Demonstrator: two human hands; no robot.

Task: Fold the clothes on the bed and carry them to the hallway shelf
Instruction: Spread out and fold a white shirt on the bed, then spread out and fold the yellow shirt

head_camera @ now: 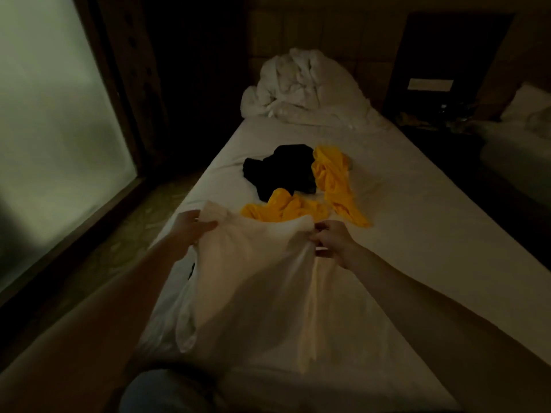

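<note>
I see the pale cream garment [253, 281] held up over the near end of the bed [417, 222], its long axis running from the hands down toward me, top edge farthest from me. My left hand [193, 228] grips the top left corner, and my right hand [331, 242] pinches the top right corner, both fingers curled on cloth. The fabric looks thin, creased and slightly blurred. Just beyond it lie a yellow garment [334, 180] and a black garment [280, 171], touching each other. Bare sheet stretches to the right; the bed's left edge sits near the garment. A crumpled white duvet [298, 87] sits at the far end.
</note>
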